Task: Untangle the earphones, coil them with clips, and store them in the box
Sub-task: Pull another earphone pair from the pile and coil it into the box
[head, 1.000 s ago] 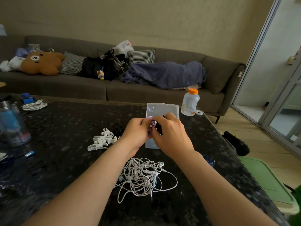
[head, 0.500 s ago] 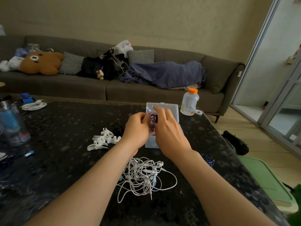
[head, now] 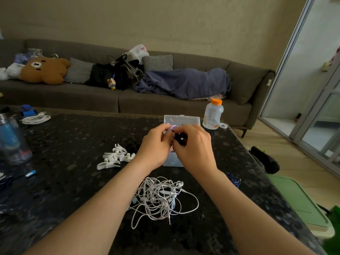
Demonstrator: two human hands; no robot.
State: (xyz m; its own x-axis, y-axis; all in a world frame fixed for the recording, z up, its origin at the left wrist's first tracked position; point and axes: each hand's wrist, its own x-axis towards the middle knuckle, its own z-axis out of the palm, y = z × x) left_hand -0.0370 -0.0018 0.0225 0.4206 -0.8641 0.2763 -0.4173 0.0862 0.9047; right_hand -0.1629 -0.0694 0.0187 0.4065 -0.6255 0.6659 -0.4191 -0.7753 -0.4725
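Nearest me: white earphone tangle point(head: 160, 197) loose on worktop point(head: 73, 181). Beyond, I see L hand point(head: 154, 146) fingers pinching purple earphone coil point(head: 173, 128), R hand point(head: 195, 144) fingers gripping black clip point(head: 181, 139), both over clear box point(head: 184, 120); white clips point(head: 116, 157) left.

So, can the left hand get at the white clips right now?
Probably, though not freely. The white clips lie just left of the left hand with nothing between. But that hand grips the purple earphone coil while the right hand holds a black clip, so it would have to let go first.
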